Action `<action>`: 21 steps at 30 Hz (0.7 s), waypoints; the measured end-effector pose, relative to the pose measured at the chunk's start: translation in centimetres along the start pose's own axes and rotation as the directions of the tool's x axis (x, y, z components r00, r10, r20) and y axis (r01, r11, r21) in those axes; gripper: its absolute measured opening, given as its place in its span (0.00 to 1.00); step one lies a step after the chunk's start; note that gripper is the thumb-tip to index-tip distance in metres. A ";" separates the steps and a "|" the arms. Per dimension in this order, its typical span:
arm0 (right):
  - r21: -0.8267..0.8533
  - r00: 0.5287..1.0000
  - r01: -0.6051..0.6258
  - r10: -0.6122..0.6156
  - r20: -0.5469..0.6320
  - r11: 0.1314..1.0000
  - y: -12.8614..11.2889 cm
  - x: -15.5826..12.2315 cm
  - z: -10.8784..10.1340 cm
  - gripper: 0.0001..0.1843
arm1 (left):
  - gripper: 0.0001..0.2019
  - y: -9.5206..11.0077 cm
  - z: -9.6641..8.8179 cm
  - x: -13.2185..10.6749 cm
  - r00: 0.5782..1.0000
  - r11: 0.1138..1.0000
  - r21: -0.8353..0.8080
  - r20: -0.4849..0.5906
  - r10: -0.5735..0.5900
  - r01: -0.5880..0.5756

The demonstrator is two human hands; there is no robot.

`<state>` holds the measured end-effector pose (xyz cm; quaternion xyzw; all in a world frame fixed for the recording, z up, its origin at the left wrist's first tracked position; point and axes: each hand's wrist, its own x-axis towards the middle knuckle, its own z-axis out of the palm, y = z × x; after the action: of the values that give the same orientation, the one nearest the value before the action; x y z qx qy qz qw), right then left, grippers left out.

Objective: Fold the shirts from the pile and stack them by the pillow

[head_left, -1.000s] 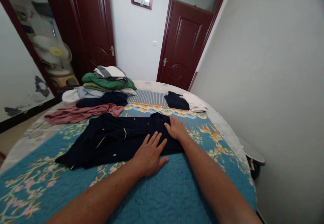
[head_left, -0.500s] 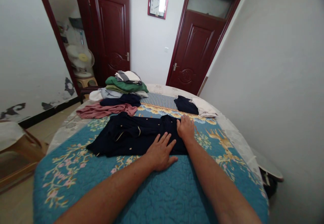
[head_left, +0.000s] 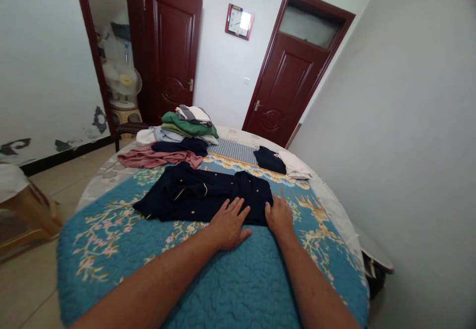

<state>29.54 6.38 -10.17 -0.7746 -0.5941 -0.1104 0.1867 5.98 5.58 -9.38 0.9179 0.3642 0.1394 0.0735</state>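
A dark navy shirt (head_left: 211,202) with small pale motifs and a thin light trim lies folded lengthwise on the quilted teal cover (head_left: 238,279). My left hand (head_left: 228,225) rests open on its near edge, palm down, fingers spread over the fabric. At the shirt's right end is my right hand (head_left: 279,216), its fingers bent and its thumb against the edge of the cloth. The fingertips there are partly hidden, though they seem to grip the edge. Some fabric bunches in the middle of the shirt, and its left end spreads wider.
Behind the shirt, at the left, stands a pile of clothes (head_left: 189,126), with a pink garment (head_left: 159,158) in front. A folded navy garment (head_left: 269,159) and a white one (head_left: 295,164) lie at the far right. A wooden stool (head_left: 31,210) stands left of the table.
My right hand has slid toward me along the shirt's right edge, from its far corner to nearer the front. My left hand stays on the cloth. The camera view has shifted slightly.
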 end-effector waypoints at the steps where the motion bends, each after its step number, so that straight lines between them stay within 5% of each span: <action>1: 0.027 0.999 -0.023 0.022 0.026 0.999 0.1 0.1 -0.2 0.29 | 0.39 0.0 0.1 -0.5 1.000 1.000 0.000 -0.019 -0.007 0.007; 5: 0.295 0.978 -0.163 0.113 0.177 0.942 0.3 1.6 -0.9 0.25 | 0.36 0.0 -0.3 -1.7 0.997 0.999 -0.023 -0.068 -0.035 0.033; 7: 0.508 0.959 -0.258 0.152 0.241 0.822 0.5 2.5 -1.3 0.20 | 0.35 0.1 -0.9 -1.9 0.996 0.998 -0.047 -0.078 -0.038 0.034; 12: 0.856 0.876 -0.481 0.154 0.458 0.189 -0.3 3.5 -3.6 0.23 | 0.27 -0.1 -2.5 -1.6 0.994 0.988 -0.152 -0.101 -0.049 0.033; 14: 0.865 0.864 -0.499 0.095 0.494 0.045 -1.6 3.8 -5.2 0.28 | 0.26 -0.5 -3.1 -1.4 0.989 0.966 -0.248 -0.102 -0.104 0.076; 18: 0.901 0.901 -0.432 -0.015 0.433 0.046 -5.9 4.3 -8.6 0.34 | 0.24 -2.0 -4.4 -0.9 0.962 0.802 -0.574 -0.082 -0.259 0.167; 21: 0.924 0.929 -0.330 -0.110 0.354 0.194 -9.6 4.7 -10.1 0.35 | 0.27 -3.4 -5.4 -0.6 0.918 0.488 -0.845 0.008 -0.396 0.218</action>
<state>22.04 8.37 2.36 -0.5278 -0.4927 0.4402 0.5337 1.65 7.81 -5.19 0.6739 0.4174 0.3650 0.4883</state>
